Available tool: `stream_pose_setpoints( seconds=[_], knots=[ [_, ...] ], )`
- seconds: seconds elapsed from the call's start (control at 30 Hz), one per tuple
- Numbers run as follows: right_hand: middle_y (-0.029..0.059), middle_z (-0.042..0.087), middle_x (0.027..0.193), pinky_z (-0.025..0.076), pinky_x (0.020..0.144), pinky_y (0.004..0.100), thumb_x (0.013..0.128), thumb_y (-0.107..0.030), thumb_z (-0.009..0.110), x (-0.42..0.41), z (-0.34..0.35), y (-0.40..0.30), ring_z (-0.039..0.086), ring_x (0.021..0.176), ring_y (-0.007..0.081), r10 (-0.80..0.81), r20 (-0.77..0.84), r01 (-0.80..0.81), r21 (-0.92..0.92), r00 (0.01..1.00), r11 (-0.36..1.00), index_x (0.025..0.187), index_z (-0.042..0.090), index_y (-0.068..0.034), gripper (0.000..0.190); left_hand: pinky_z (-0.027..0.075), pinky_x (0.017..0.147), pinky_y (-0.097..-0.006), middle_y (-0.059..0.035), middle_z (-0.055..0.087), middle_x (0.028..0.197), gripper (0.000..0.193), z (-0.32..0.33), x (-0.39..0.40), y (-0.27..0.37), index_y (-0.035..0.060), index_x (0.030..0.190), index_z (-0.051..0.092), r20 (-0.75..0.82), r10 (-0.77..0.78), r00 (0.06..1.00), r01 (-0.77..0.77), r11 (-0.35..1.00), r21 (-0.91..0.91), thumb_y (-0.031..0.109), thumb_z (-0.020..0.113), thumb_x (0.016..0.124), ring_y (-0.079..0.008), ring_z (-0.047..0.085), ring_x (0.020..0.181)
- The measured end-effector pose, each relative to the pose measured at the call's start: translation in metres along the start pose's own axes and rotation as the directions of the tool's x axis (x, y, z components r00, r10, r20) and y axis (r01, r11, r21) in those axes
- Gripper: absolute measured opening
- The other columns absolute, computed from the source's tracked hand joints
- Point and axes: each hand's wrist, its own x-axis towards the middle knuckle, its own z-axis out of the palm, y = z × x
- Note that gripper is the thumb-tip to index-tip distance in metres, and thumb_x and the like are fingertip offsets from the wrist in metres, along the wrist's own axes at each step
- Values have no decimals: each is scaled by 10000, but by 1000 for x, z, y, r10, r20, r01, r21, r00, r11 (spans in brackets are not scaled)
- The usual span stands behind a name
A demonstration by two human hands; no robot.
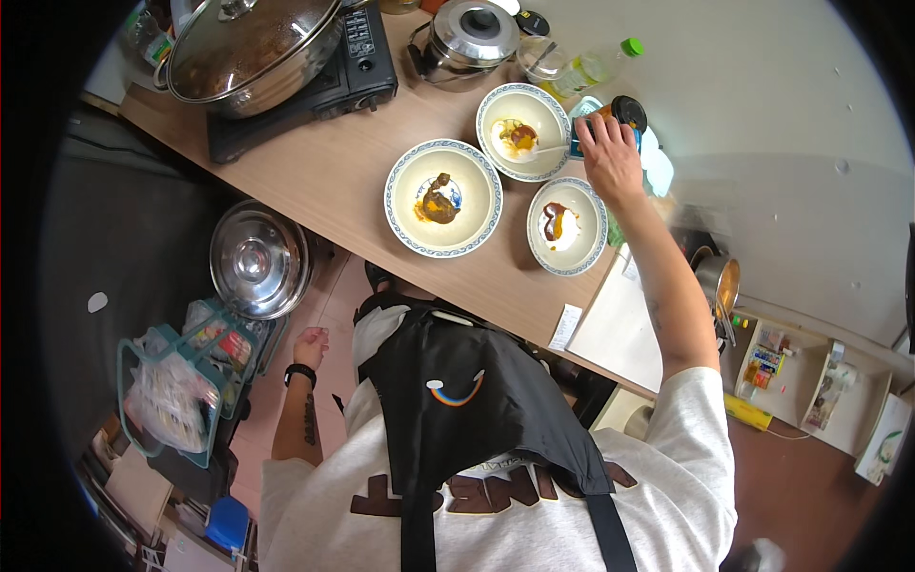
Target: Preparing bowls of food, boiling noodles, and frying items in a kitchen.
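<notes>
My right hand (611, 154) is at the back of the table, fingers pointing down over a blue container (576, 146); the hand hides most of it, so the grip is unclear. Beside it stands a blue-rimmed bowl (557, 99) holding brown sauce and white powder, with a pale thin handle (549, 150) leaning over its rim. A smaller bowl (593, 247) of dark sauce and white powder sits below my right wrist. To the left is a larger bowl (407, 207) with brown paste. My left hand (311, 348) hangs low at my side, fingers curled, apparently with nothing in it.
A lidded pan (257, 50) rests on a portable gas stove (307, 100). Behind the bowls stand a metal kettle (475, 36), a green-capped bottle (590, 71) and a black-lidded jar (629, 113). On the floor side are a metal lid (257, 261) and teal baskets (171, 393) with bags.
</notes>
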Motion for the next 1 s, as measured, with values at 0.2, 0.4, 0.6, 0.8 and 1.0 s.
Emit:
stream_pose_setpoints(
  seconds=[0.2,0.4,0.6,0.8,1.0],
  knots=[
    [104,550,1184,405,950,433,763,-155,713,-20,0,-12,525,1113,288,282,16,-279,204,959,938,1277,508,-105,557,443,537,-268,-19,643,814,245,3,-4,7,80,997,658,-10,-10,1000,11,1000,8,293,701,885,-132,604,657],
    [138,524,1205,384,990,467,646,-184,816,-28,-8,-24,509,1152,348,554,190,-563,511,811,649,1317,473,-85,760,447,540,-277,-13,647,827,243,1,-4,-6,86,987,661,20,1,1000,-1,1000,-14,296,711,876,-134,606,660],
    [161,556,1270,477,991,362,692,-148,851,-31,-9,-30,569,1163,238,575,414,-379,906,706,-187,1355,379,-48,820,459,578,-258,-17,641,834,238,3,-10,5,55,1004,649,10,-5,1000,5,1000,3,261,701,896,-132,595,676],
    [172,535,1264,426,1016,438,664,-159,841,-26,-40,-65,538,1180,336,364,93,-242,890,927,387,1356,417,-67,817,490,613,-269,-48,644,855,253,4,-8,6,27,1021,643,1,0,1000,0,1000,-15,247,693,907,-141,597,689],
    [138,550,1200,381,1011,463,698,-139,730,-12,-55,-100,523,1148,326,47,-13,-29,620,999,784,1293,505,-86,638,510,626,-273,-48,639,837,232,9,-15,5,19,999,646,0,1,1000,-1,1000,-20,231,686,913,-141,607,706]
  ],
)
